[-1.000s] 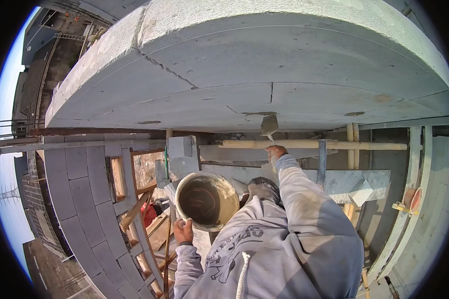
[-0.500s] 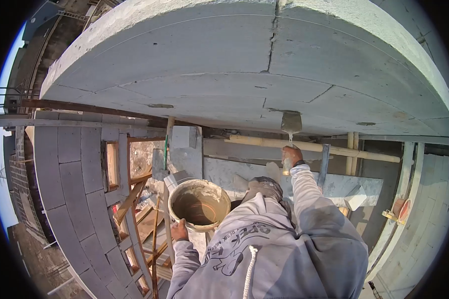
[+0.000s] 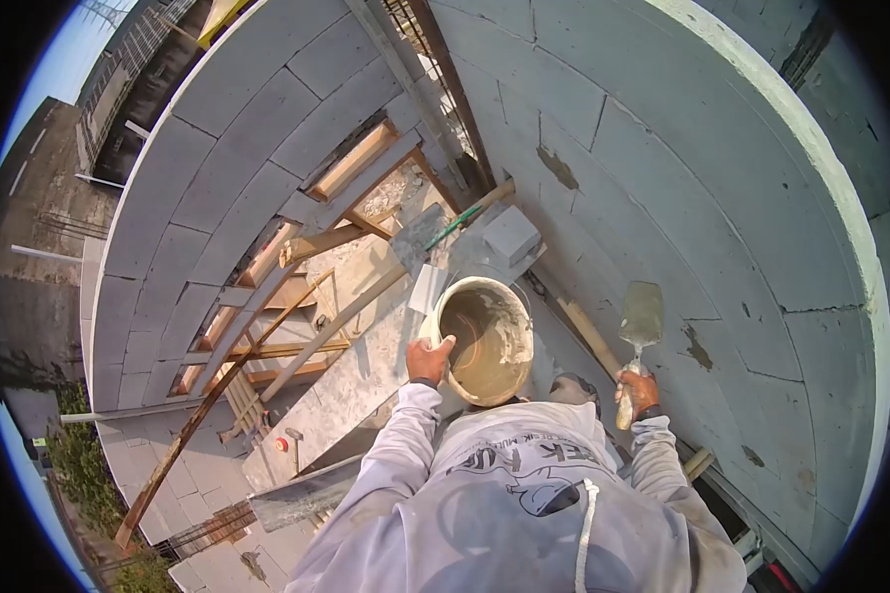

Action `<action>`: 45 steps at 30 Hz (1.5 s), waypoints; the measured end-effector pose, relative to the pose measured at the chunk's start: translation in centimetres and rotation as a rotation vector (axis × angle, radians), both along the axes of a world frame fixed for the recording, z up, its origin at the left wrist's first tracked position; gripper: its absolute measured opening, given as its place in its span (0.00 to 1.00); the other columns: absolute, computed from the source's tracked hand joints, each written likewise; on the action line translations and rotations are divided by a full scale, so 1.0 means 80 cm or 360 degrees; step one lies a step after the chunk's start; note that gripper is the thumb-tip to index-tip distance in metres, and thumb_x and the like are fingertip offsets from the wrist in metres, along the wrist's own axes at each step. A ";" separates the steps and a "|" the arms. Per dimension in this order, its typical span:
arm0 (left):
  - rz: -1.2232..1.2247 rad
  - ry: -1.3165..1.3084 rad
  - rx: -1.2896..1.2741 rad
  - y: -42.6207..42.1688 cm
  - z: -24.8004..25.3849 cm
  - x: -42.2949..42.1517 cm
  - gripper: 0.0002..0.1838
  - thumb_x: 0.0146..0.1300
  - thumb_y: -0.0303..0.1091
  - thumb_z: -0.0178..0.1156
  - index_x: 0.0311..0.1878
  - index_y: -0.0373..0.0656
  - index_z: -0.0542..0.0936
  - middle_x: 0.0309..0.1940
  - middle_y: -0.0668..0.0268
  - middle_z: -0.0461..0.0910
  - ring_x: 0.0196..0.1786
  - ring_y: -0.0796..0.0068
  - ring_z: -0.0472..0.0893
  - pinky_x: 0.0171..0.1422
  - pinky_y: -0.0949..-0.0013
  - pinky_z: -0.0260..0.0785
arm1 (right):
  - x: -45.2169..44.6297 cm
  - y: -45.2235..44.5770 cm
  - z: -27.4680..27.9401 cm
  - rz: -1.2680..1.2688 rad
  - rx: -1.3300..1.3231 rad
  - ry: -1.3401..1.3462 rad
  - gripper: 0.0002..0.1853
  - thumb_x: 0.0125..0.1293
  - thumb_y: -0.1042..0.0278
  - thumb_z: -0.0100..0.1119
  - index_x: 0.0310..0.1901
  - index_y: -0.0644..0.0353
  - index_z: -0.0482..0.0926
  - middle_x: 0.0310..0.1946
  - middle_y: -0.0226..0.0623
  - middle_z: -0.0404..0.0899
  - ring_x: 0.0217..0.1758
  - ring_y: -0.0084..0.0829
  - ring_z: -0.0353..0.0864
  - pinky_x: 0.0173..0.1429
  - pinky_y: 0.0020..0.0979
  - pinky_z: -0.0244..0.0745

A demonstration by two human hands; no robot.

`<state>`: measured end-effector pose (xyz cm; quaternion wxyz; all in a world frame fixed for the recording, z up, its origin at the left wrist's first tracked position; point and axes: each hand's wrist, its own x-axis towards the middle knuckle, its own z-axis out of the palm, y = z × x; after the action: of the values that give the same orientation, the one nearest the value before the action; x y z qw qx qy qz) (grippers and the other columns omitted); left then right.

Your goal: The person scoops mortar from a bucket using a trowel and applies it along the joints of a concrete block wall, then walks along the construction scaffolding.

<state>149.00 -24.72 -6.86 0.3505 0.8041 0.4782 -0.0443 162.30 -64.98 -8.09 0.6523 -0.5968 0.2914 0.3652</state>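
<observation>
My left hand (image 3: 429, 360) grips the rim of a mortar-smeared bucket (image 3: 509, 346), its thumb over the edge. Wet grey-brown mortar coats the inside, and some seems to lie at the bottom. In my right hand (image 3: 640, 391) is a trowel (image 3: 643, 314), held by its handle with the flat blade pointing away from me. The blade is close to the grey block wall (image 3: 702, 227) on the right; whether it touches, I cannot tell. A mortar patch (image 3: 697, 348) shows on that wall beside the blade.
Scaffold boards (image 3: 351, 341) run below at the left, with a pale block (image 3: 511, 235) on them. A second block wall (image 3: 237, 148) with wood-framed openings stands left. A long wooden pole (image 3: 208, 400) slants across. A hammer (image 3: 294, 436) lies on the boards.
My view has swung left toward the wall corner. The bucket and my left hand now sit nearer the middle. The trowel is still in my right hand, its blade now turned upward in view.
</observation>
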 end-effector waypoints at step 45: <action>0.1688 -0.1809 -0.0209 0.102 0.134 -0.082 0.08 0.55 0.30 0.58 0.29 0.33 0.77 0.37 0.63 0.78 0.34 0.81 0.76 0.38 0.80 0.66 | 0.053 0.657 0.157 0.3982 -0.0548 -0.2575 0.13 0.49 0.64 0.54 0.36 0.57 0.83 0.35 0.42 0.82 0.39 0.41 0.82 0.41 0.39 0.76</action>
<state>142.42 -16.56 3.85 0.5630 0.3450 0.5421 0.5197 166.50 -12.45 4.50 -0.1690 -0.5560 -0.7851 0.2143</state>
